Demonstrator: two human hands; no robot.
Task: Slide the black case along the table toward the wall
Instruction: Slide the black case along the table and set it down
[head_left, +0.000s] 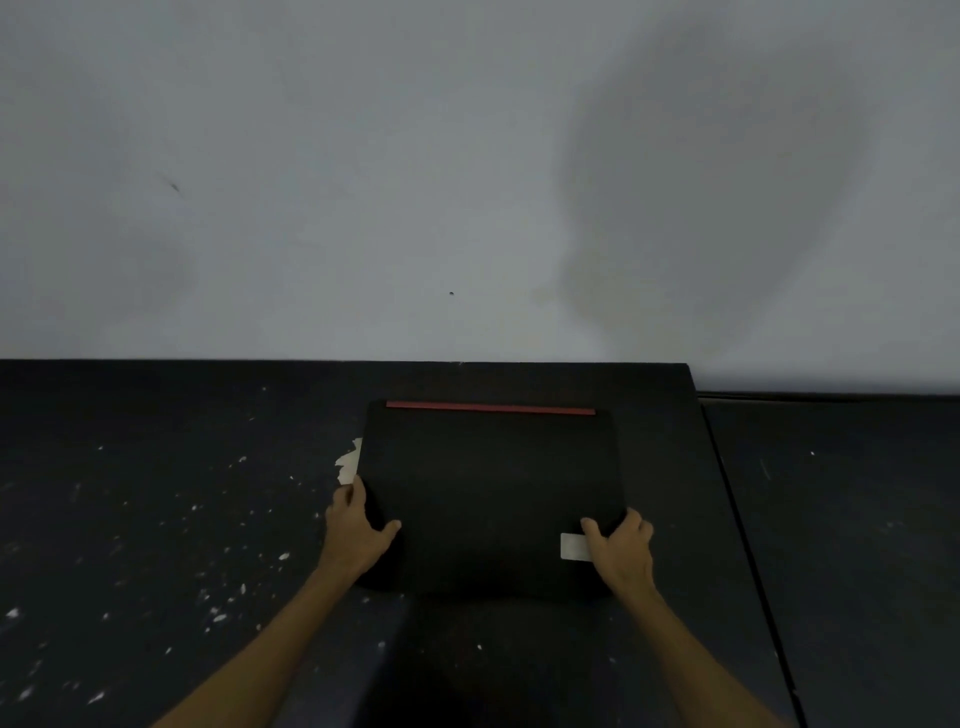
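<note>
Case (488, 493) lies flat on the dark table (156, 519), and both hands hold it at its near corners. The left hand (358, 530) is closed on the near-left edge, thumb on top and fingers along the side. The right hand (623, 551) is closed on the near-right corner in the same way, its thumb touching a small pale label (571, 546).

From this two-handed grip the whole body of the case extends forward, away from the person. Its long axis seems to run left to right, between the hands, so the push goes across the short side. The two hands are about equally near; the left sits a little further forward.

Beyond the hands, at the far edge of the case, there is a red strip (491, 408). Past the strip a narrow band of bare table remains, and then the wall (363, 208) rises. I judge that little travel is left: a short, even push from both hands, so the case does not turn.

Just beyond the left hand, a pale scrap (349, 461) lies beside the case.
</note>
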